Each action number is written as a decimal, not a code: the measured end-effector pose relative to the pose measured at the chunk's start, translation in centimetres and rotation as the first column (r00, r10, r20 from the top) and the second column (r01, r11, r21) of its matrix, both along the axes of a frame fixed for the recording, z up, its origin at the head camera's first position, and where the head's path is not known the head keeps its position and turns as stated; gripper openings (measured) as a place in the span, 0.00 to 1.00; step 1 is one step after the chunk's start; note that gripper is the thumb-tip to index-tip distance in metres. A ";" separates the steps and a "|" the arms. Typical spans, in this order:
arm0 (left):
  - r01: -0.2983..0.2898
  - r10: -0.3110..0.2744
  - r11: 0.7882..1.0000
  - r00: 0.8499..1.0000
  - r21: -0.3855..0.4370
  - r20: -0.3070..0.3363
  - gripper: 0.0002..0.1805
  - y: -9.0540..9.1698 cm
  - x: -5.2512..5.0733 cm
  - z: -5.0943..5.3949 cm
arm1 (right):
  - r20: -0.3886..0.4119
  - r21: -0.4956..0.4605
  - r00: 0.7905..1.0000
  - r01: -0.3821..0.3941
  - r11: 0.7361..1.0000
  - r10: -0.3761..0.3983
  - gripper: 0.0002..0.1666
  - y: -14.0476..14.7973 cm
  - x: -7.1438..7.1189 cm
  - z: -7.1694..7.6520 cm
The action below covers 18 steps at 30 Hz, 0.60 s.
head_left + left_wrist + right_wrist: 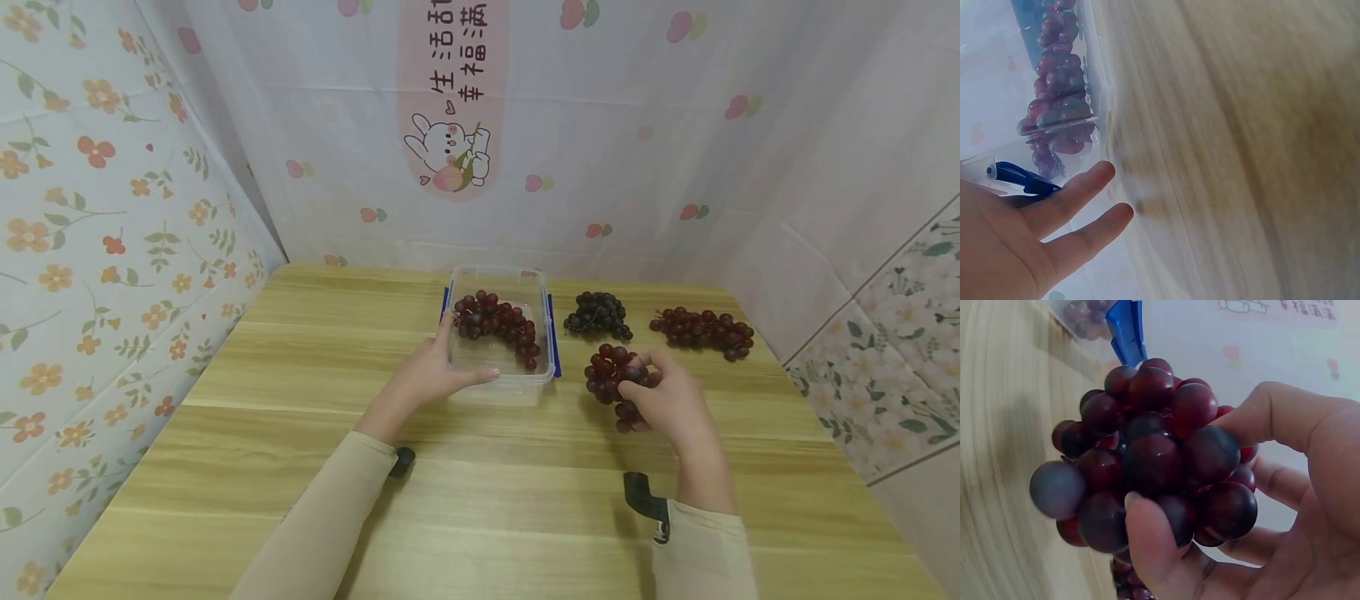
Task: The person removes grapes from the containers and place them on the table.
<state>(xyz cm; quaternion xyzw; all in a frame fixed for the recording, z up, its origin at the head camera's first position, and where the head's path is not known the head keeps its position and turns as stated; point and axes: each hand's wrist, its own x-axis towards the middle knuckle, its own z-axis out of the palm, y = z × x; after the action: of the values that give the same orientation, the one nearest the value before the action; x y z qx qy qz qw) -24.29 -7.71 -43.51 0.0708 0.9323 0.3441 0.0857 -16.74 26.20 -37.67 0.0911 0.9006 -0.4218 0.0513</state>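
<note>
I counted four bunches of grapes. Red bunch, one: inside the clear box. Held bunch, one: over the worktop, right of the box, pinched in the fingers of the right hand. Dark bunch, one, and far-right bunch, one: both lay on the worktop. Left hand, one: fingers spread wide at the box's near left corner.

Left fingers straight, apart; right fingers curled
</note>
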 end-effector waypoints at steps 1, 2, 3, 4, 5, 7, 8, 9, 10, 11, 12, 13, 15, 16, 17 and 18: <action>0.001 -0.001 1.000 1.000 -0.001 -0.002 0.80 0.0 0.0 0.0 | 0.004 0.016 1.000 -0.006 1.000 0.006 0.19 0.1 0.0 0.0; 0.000 0.000 1.000 1.000 -0.002 -0.005 0.79 0.0 0.0 0.0 | 0.007 0.039 1.000 -0.012 0.999 0.012 0.19 0.2 0.0 0.0; 0.000 0.000 1.000 1.000 -0.002 -0.008 0.79 0.0 0.0 0.0 | 0.010 0.067 1.000 -0.019 0.998 0.018 0.18 0.3 0.0 0.0; -0.001 0.001 1.000 1.000 -0.002 -0.012 0.78 0.0 0.0 -0.1 | 0.014 0.097 1.000 -0.026 0.995 0.025 0.17 0.4 0.0 0.0; -0.002 0.002 1.000 1.000 -0.002 -0.015 0.78 0.0 0.0 -0.1 | 0.015 0.133 0.999 -0.033 0.991 0.031 0.17 0.5 -0.1 0.0; 0.000 0.000 1.000 1.000 -0.005 -0.022 0.77 0.0 0.0 -0.2 | 0.016 0.191 0.999 -0.043 0.981 0.041 0.17 0.7 -0.1 0.0; 0.000 0.000 1.000 1.000 -0.006 -0.024 0.77 0.1 -0.1 -0.2 | 0.017 0.215 0.999 -0.047 0.975 0.044 0.17 0.7 -0.1 0.0; 0.001 -0.001 1.000 1.000 -0.008 -0.024 0.77 0.1 -0.1 -0.3 | 0.018 0.228 0.999 -0.050 0.972 0.047 0.17 0.8 -0.1 0.0; 0.003 -0.003 1.000 1.000 -0.010 -0.025 0.77 0.1 -0.1 -0.3 | 0.020 0.238 0.999 -0.053 0.970 0.049 0.16 0.8 -0.1 -0.1; 0.004 -0.005 1.000 1.000 -0.013 -0.024 0.78 0.1 -0.1 -0.3 | 0.021 0.247 0.998 -0.055 0.968 0.051 0.16 0.9 -0.1 -0.1; 0.006 -0.006 1.000 1.000 -0.015 -0.023 0.78 0.1 -0.1 -0.3 | 0.024 0.242 0.998 -0.057 0.969 0.052 0.16 0.9 -0.1 -0.2; 0.005 -0.006 1.000 1.000 -0.017 -0.023 0.79 0.1 -0.1 -0.3 | 0.023 0.242 0.998 -0.060 0.968 0.056 0.15 0.9 -0.1 -0.3; 0.000 0.000 1.000 1.000 -0.014 -0.020 0.79 0.1 -0.1 -0.3 | 0.023 0.241 0.998 -0.068 0.968 0.064 0.15 0.8 -0.2 -0.4; -0.002 0.002 1.000 1.000 -0.011 -0.019 0.78 0.2 -0.1 -0.3 | 0.018 0.251 0.997 -0.073 0.965 0.070 0.15 0.8 -0.3 -0.5; -0.004 0.004 1.000 1.000 -0.009 -0.017 0.78 0.2 -0.1 -0.3 | 0.011 0.259 0.997 -0.079 0.963 0.079 0.15 0.7 -0.4 -0.7; -0.003 0.003 1.000 1.000 -0.007 -0.017 0.78 0.1 -0.1 -0.3 | 0.003 0.268 0.996 -0.087 0.959 0.089 0.14 0.6 -0.5 -0.8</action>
<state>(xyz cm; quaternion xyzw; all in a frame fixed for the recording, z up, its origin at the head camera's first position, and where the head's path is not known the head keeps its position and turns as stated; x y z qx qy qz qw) -24.36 -7.56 -43.79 0.0719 0.9344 0.3402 0.0773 -17.27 26.83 -38.47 0.0553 0.9528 -0.2939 0.0533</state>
